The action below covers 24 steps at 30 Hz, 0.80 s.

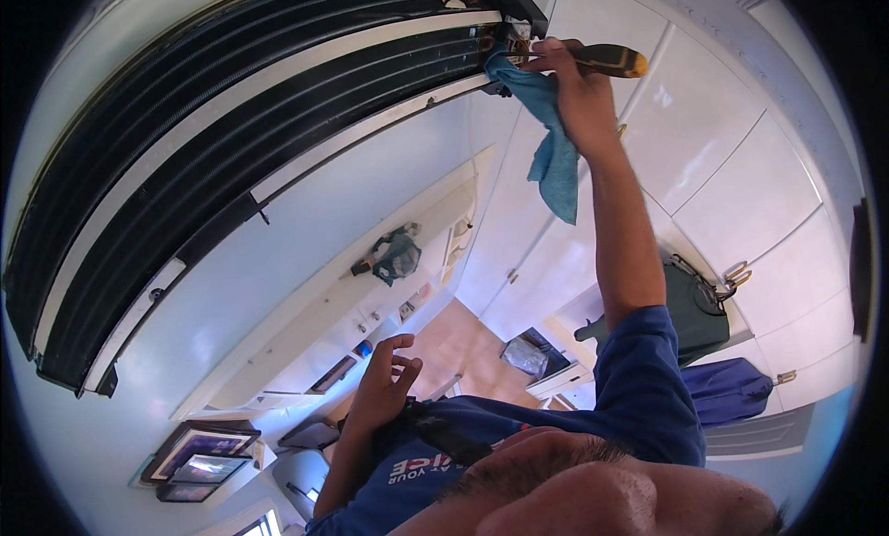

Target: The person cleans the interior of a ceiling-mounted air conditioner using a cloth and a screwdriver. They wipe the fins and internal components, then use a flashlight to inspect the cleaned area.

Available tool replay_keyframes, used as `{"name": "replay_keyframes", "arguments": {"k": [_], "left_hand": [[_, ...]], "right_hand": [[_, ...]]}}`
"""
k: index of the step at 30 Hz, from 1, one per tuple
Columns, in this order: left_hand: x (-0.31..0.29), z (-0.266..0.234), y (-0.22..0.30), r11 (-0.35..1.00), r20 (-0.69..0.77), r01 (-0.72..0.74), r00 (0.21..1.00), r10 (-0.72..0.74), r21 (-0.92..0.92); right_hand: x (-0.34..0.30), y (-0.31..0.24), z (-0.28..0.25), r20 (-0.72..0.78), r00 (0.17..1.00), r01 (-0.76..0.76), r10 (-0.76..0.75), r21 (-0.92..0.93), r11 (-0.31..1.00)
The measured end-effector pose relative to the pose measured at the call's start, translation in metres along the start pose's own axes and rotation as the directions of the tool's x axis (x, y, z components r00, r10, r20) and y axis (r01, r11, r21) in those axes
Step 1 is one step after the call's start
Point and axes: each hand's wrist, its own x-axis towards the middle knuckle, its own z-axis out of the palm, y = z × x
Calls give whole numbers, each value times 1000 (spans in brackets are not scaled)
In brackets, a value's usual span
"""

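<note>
My right hand (582, 99) is raised to the right end of a wall-mounted air conditioner (269, 87) with its dark fins exposed. Its fingers are closed round a screwdriver (611, 60) with a black and yellow handle, which points at the unit's end. The screwdriver's tip is hidden among small parts there. A blue cloth (554, 166) hangs down beside that hand from the same end; whether the fingers pinch it too, I cannot tell. Lower down, in front of my chest, my left hand (384, 380) is held up with loosely bent fingers apart, nothing in it.
Tall white cabinets (685, 147) rise close on the right, with a dark green garment (694, 314) and a purple one (727, 391) hanging there. Below the unit runs a white shelf (315, 328) bearing a plastic-wrapped bundle (394, 256). Framed pictures (199, 457) stand at lower left.
</note>
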Motion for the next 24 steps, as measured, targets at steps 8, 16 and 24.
{"name": "replay_keyframes", "arguments": {"k": [8,16,24], "left_hand": [[-3,-18,-13,997,24,53,998,-52,-52],[35,-25,60,868,-14,-364,920,392,337],[185,1,233,203,-144,-116,387,911,972]], "right_hand": [[13,-27,-11,42,992,-116,121,-110,987],[16,-34,-19,-40,943,-327,330,65,943],[13,-31,-24,-76,961,-262,265,46,964]]}}
